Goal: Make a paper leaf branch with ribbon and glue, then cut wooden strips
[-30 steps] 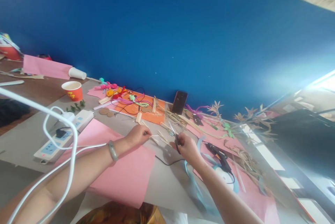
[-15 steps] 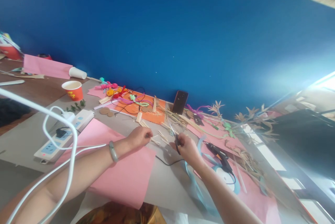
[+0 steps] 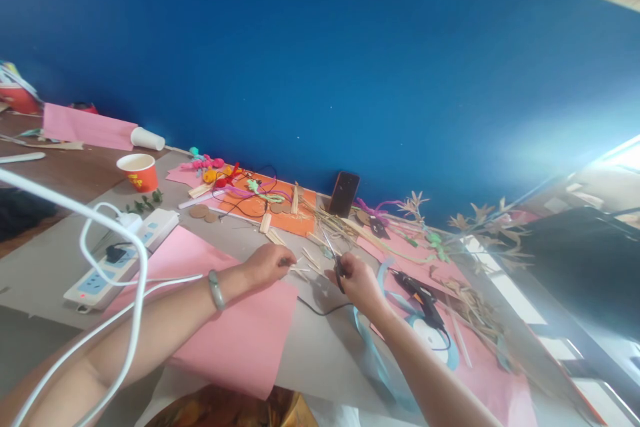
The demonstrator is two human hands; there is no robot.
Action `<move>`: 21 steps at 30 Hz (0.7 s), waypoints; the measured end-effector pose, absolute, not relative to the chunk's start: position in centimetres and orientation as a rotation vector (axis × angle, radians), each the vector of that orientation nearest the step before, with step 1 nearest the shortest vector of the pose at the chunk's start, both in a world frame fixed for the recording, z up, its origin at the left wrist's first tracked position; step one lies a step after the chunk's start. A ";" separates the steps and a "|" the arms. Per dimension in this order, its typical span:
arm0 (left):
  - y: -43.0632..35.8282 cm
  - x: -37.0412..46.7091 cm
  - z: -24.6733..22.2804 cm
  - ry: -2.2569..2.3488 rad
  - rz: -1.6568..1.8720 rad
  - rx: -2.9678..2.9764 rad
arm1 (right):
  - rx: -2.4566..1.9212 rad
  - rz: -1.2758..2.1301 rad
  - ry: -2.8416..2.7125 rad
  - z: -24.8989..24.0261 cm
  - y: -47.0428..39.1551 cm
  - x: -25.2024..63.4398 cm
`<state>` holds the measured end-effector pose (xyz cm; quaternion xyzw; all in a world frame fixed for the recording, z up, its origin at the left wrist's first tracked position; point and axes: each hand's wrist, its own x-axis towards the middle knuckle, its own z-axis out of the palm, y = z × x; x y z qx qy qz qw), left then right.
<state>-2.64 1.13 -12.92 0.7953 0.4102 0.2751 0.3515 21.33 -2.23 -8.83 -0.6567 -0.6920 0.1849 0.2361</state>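
Note:
My left hand (image 3: 270, 264), a bracelet at its wrist, is closed in a pinch over the edge of the pink paper (image 3: 240, 327). A thin pale stick (image 3: 299, 260) shows at its fingertips, small and blurred. My right hand (image 3: 357, 280) grips a pair of scissors (image 3: 339, 268) by the dark handles, blades pointing away toward the wall. Short pale wood sticks (image 3: 311, 258) lie on the grey table between the two hands. Farther back, small bundles of flat sticks (image 3: 265, 223) rest near an orange sheet (image 3: 300, 222).
A hot glue gun (image 3: 420, 297) and blue ribbon (image 3: 370, 347) lie right of my right hand. A power strip (image 3: 125, 260) with white cables and a paper cup (image 3: 137, 172) stand left. A phone (image 3: 344, 194) leans against the blue wall (image 3: 300, 80).
My left hand has shifted very slightly to the right, and the pale stick at its fingertips has changed angle. The right hand with the scissors stays nearly in place.

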 end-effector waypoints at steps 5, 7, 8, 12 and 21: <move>1.0 -2.6 -13.0 1.004 0.673 2.092 | -1.818 0.537 -1.928 -9.0 -2.4 21.2; 1.1 -2.6 -13.0 0.958 0.669 2.061 | -1.819 0.565 -1.953 -9.1 -2.3 21.1; 1.2 -2.6 -13.0 0.957 0.684 2.043 | -1.812 0.573 -1.960 -9.2 -2.3 21.0; 2.5 -3.5 -12.8 1.217 0.890 1.998 | -1.733 0.575 -1.939 -9.3 -2.0 20.2; 5.5 -6.1 -13.2 1.546 0.984 2.264 | -1.586 0.573 -2.089 -9.1 -1.0 16.2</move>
